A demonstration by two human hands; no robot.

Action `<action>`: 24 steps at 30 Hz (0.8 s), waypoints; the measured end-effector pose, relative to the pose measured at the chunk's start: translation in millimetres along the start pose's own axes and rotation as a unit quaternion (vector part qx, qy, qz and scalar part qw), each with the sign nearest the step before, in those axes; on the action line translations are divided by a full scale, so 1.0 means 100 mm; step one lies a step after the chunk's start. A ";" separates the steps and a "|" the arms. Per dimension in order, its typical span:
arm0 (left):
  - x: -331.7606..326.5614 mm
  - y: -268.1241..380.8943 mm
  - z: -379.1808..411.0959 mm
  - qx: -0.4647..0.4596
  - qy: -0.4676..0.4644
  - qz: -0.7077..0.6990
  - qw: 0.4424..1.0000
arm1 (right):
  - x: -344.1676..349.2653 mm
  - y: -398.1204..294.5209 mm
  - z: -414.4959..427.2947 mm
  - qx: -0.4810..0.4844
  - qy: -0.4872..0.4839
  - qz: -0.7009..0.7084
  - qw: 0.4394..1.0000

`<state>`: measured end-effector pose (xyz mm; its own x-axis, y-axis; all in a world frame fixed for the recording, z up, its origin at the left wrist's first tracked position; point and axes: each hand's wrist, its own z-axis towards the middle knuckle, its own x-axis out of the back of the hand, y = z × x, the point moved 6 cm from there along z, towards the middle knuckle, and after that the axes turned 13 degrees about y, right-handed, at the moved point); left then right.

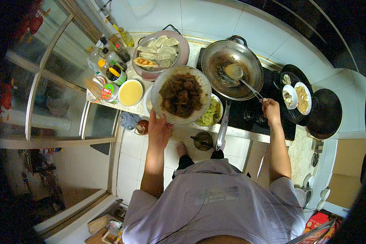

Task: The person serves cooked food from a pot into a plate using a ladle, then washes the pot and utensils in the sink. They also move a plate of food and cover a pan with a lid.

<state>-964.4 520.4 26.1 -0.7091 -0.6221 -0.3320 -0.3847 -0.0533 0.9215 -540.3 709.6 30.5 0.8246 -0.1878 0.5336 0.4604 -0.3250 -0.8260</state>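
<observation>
My left hand [160, 129] is at the near rim of a plate of dark braised food [181, 95], its thumb and fingers against the edge; whether the plate also rests on something beneath is hard to tell. My right hand [270, 110] grips the handle of a metal ladle [234, 72]. The ladle's bowl lies inside a wok [232, 69], whose inner surface is coated with brown sauce residue. The wok stands on the black cooktop [247, 117], with its long metal handle pointing towards me. A bowl of sliced green vegetables [212, 112] is partly hidden under the plate.
Dumplings [158, 52] fill a dish at the back left. Beside it stand a bowl of yellow food [130, 92], a jar [109, 92] and several bottles [122, 53]. To the right, a black pan [296, 68] holds small dishes. A glazed door frame [33, 106] borders the left side.
</observation>
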 end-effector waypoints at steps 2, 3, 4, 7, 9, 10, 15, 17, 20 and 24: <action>-0.04 0.00 0.00 -0.014 -0.011 0.007 1.000 | 0.05 -0.07 -0.06 0.099 0.078 -0.069 0.990; -0.07 -0.11 0.01 0.111 -0.025 -0.172 0.979 | 0.08 -0.20 -0.18 0.225 0.165 -0.132 0.951; -0.11 -0.11 -0.01 0.121 -0.034 -0.208 0.970 | 0.11 -0.34 -0.34 0.344 0.248 -0.191 0.885; -0.19 -0.05 -0.05 0.119 -0.073 -0.203 0.969 | 0.16 -0.85 -0.85 0.413 0.218 -0.106 0.878; -0.24 -0.04 -0.06 0.137 -0.100 -0.194 0.966 | 0.03 -0.87 -1.03 0.298 0.101 0.006 0.949; -0.26 -0.07 -0.05 0.149 -0.114 -0.179 0.966 | -0.08 -0.75 -1.06 0.233 0.030 0.083 0.968; -0.42 -0.24 -0.06 0.189 -0.213 -0.143 0.948 | -0.37 -0.41 -1.50 -0.002 -0.139 0.310 0.941; -0.61 -0.15 -0.17 0.213 -0.228 -0.141 0.939 | -0.30 -0.40 -1.64 -0.059 -0.080 0.387 0.917; -0.74 -0.22 -0.35 0.217 -0.297 -0.080 0.926 | -0.09 -0.44 -1.79 -0.050 -0.082 0.457 0.885; -1.01 -0.28 -0.69 0.213 -0.363 -0.048 0.906 | 0.21 -0.12 -1.93 -0.117 -0.054 0.465 0.876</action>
<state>-841.0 530.9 48.3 -0.8027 0.0560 -0.5937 -0.5481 0.3233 0.7714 -591.6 530.6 86.4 0.8396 -0.3875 -0.3806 -0.4962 -0.2624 -0.8276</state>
